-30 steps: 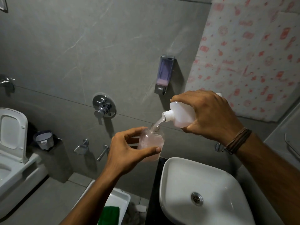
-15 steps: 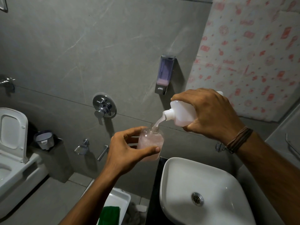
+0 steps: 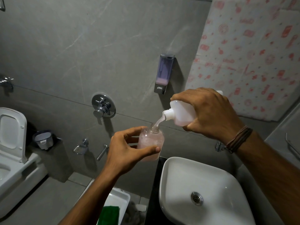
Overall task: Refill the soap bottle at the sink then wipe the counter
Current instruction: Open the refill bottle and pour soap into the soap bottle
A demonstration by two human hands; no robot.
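Observation:
My left hand point(image 3: 128, 151) grips a small clear soap bottle point(image 3: 151, 140), upright, partly filled with pale pink liquid, held left of the sink. My right hand point(image 3: 209, 112) holds a white refill bottle point(image 3: 180, 113) tipped neck-down to the left. A thin stream of soap runs from its open mouth into the small bottle's neck. The white basin point(image 3: 183, 174) with a metal drain point(image 3: 196, 198) sits below on a dark counter point(image 3: 153, 200). A green cloth point(image 3: 108, 215) lies in a white tub on the floor.
A wall soap dispenser point(image 3: 164, 73) hangs above my hands. A chrome mixer valve point(image 3: 103, 105) and taps are on the grey wall. A toilet point(image 3: 13, 151) stands at left. A patterned curtain point(image 3: 253, 51) hangs at upper right.
The pour continues; both hands hold almost the same places. The pink level in the small bottle looks slightly higher.

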